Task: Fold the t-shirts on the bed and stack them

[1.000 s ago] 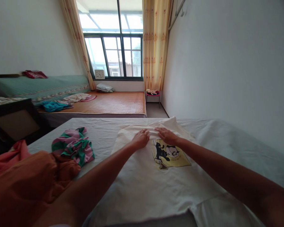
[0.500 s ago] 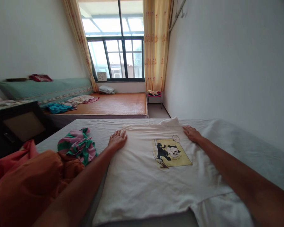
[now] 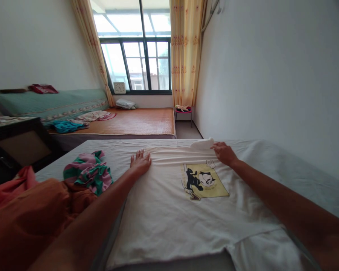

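A white T-shirt with a yellow cartoon-cat print lies spread over the pale sheet in front of me, wrinkled in places. My left hand rests flat on its far left corner, fingers spread. At the far right corner my right hand pinches the shirt's edge beside a raised fold of white cloth. The near right part of the shirt hangs toward me as a sleeve, partly cut off by the picture's bottom.
To the left lie a pink and green cloth and an orange garment. A dark cabinet stands farther left. Beyond are a mat-covered bed and a small stool. A white wall runs along the right.
My right hand has gone from lying flat on the shirt's far right edge to pinching it, shifting slightly left and away. My left hand stays flat in place.
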The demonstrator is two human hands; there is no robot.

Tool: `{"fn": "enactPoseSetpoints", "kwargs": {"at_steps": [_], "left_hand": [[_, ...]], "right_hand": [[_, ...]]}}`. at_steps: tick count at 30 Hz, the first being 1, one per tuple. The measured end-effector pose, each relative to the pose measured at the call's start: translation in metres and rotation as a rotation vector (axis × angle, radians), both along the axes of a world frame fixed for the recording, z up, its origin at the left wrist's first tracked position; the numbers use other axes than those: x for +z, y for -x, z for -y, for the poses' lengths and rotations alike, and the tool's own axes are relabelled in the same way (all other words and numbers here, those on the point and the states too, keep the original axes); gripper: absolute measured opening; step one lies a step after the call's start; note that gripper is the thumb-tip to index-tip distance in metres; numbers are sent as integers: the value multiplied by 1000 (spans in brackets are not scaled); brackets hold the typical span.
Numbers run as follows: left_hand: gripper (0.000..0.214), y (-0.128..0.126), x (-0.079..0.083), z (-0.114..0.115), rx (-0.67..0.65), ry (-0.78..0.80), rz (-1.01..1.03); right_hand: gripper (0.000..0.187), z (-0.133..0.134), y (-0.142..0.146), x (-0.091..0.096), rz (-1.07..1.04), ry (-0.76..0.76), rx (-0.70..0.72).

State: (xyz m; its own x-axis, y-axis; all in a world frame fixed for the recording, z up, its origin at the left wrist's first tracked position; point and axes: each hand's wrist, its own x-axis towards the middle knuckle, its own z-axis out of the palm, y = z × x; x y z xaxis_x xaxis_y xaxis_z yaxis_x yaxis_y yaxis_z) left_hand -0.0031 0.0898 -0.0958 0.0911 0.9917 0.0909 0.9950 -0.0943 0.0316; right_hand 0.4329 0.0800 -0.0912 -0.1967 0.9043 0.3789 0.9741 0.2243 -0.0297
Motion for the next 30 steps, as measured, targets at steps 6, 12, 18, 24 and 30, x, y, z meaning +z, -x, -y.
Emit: {"fn": "enactPoseSetpoints", "kwargs": {"at_steps": [6, 12, 18, 24, 30], "left_hand": [[58, -36, -10, 1, -208, 62, 65], [61, -34, -19, -3, -175, 26, 84], [56, -69, 2, 45, -243, -20, 40], [58, -90, 4, 162, -738, 109, 77], [52, -21, 8, 196, -597, 127, 38]], "right_hand": [[51, -28, 54, -4, -13, 422, 81], [62, -53, 33, -5, 15, 481, -188], [60, 25, 72, -5, 86, 280, 166], [59, 138, 56, -18, 49, 350, 339], [62, 176, -15, -19, 40, 352, 108]]}}
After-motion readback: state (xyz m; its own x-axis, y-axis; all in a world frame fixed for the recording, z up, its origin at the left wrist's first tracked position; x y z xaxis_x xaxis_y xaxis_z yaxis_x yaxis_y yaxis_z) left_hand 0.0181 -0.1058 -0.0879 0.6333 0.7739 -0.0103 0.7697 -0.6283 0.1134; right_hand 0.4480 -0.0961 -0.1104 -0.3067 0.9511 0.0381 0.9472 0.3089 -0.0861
